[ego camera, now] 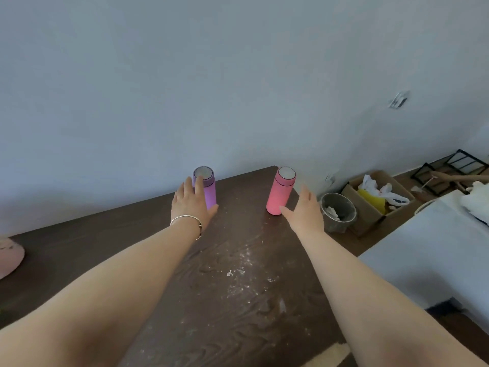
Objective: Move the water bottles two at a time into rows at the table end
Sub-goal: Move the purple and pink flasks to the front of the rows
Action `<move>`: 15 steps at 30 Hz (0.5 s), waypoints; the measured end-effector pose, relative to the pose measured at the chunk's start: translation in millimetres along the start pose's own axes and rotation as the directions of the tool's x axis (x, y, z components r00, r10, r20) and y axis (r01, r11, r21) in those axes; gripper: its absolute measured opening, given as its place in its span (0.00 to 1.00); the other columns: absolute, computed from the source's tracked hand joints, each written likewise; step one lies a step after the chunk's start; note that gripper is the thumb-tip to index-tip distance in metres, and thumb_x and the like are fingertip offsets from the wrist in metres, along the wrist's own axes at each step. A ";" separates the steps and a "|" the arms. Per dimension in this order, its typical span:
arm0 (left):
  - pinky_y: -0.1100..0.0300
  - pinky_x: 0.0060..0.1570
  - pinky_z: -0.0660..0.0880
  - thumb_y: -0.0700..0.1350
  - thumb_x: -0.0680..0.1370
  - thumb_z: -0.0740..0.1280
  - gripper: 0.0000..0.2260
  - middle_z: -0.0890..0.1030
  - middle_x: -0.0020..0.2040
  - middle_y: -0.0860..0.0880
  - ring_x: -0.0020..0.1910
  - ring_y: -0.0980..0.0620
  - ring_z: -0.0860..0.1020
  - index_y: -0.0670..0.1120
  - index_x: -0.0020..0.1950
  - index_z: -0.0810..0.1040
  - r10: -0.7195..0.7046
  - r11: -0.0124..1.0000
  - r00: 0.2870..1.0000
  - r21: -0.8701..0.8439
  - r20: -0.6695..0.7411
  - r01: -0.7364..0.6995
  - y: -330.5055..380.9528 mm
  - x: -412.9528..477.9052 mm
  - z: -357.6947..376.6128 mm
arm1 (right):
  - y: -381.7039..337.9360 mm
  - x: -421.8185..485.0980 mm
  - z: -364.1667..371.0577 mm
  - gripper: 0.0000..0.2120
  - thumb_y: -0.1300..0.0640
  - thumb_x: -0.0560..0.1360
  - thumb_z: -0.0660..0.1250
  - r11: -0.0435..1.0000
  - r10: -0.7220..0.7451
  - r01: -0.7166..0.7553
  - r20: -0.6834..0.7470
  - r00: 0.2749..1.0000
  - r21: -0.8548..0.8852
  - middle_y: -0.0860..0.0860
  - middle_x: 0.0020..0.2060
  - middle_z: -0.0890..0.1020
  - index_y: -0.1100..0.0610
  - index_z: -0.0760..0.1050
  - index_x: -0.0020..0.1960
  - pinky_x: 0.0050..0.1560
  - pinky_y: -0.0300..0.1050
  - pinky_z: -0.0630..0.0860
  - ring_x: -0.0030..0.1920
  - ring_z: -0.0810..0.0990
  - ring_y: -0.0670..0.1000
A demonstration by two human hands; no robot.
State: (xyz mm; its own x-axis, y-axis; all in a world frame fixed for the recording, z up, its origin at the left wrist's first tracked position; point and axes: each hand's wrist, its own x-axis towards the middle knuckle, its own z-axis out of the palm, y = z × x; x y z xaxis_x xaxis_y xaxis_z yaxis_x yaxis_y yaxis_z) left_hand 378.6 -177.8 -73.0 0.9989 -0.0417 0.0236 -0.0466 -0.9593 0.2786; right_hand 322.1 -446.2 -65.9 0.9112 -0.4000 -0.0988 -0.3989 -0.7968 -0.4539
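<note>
Bottles at far tabletop edge, both hands spread beside them, neither grip closed.

Purple bottle (pixel 206 187) and pink bottle (pixel 281 190) stand upright and well apart on the dark tabletop (pixel 238 260), close to the wall (pixel 185 88). Left hand (pixel 191 203) lies against the purple bottle's near side, fingers wide; right hand (pixel 304 210) is wide too, thumb tip at the pink bottle's base. Judged rigid, smooth-sided flasks, possibly slippery, weight unknown; the mid-body below the cap band is the likely place to hold. Pale dusty smears mark the tabletop. A pink object (pixel 10 256) sits at the far left edge. Off the right edge, on the floor, stand a grey bucket (pixel 338 211) and a cardboard box (pixel 375 200); a tipped pink bottle could drop there.
</note>
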 end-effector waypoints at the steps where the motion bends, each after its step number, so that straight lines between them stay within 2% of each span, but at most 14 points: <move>1: 0.47 0.69 0.64 0.57 0.74 0.70 0.42 0.55 0.77 0.41 0.74 0.40 0.59 0.47 0.78 0.48 -0.034 0.999 0.999 -0.031 -0.004 0.033 1.2 8.3 3.7 | 0.0 13.1 1.3 0.45 0.49 0.82 0.75 1.000 0.007 -0.008 0.007 1.000 0.028 0.61 0.83 0.64 0.58 0.51 0.87 0.77 0.62 0.72 0.81 0.67 0.64; 5: 0.46 0.65 0.68 0.55 0.72 0.73 0.45 0.59 0.75 0.43 0.71 0.40 0.64 0.47 0.78 0.47 -0.167 0.968 0.986 -0.188 -0.002 0.164 4.1 41.1 17.2 | -0.3 57.6 8.3 0.47 0.50 0.81 0.76 0.991 -0.018 0.016 0.016 1.000 0.133 0.62 0.82 0.65 0.58 0.49 0.88 0.76 0.63 0.73 0.80 0.70 0.65; 8: 0.44 0.64 0.69 0.53 0.70 0.74 0.45 0.63 0.73 0.45 0.69 0.41 0.66 0.47 0.78 0.50 -0.267 0.900 0.963 -0.353 0.020 0.257 6.0 58.4 27.3 | 0.6 77.8 14.7 0.46 0.51 0.81 0.76 0.980 -0.013 0.007 0.026 1.000 0.198 0.61 0.81 0.68 0.59 0.51 0.87 0.77 0.62 0.73 0.79 0.71 0.64; 12: 0.45 0.59 0.74 0.52 0.69 0.74 0.40 0.70 0.70 0.48 0.63 0.41 0.73 0.50 0.75 0.56 -0.377 0.768 0.924 -0.538 0.058 0.348 2.3 68.7 45.4 | 6.0 91.8 26.3 0.40 0.56 0.78 0.79 0.940 0.000 -0.007 0.022 1.000 0.340 0.57 0.78 0.75 0.58 0.62 0.84 0.77 0.57 0.73 0.78 0.75 0.61; 15: 0.48 0.54 0.75 0.51 0.69 0.74 0.34 0.74 0.64 0.47 0.58 0.41 0.76 0.49 0.70 0.62 -0.422 0.722 0.903 -0.572 0.083 0.390 -0.9 70.4 57.8 | 10.5 96.0 35.7 0.38 0.57 0.77 0.81 0.917 -0.003 -0.007 0.024 1.000 0.398 0.55 0.75 0.78 0.56 0.66 0.81 0.77 0.54 0.74 0.76 0.77 0.59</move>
State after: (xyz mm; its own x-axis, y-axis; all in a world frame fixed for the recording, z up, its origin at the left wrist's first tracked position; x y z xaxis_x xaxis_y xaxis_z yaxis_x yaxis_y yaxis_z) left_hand 449.6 -196.0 -127.0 0.9224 0.3437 -0.1762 0.3495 -0.5486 0.7595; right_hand 409.0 -476.8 -111.8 0.9147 -0.3863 -0.1187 -0.3310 -0.5477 -0.7684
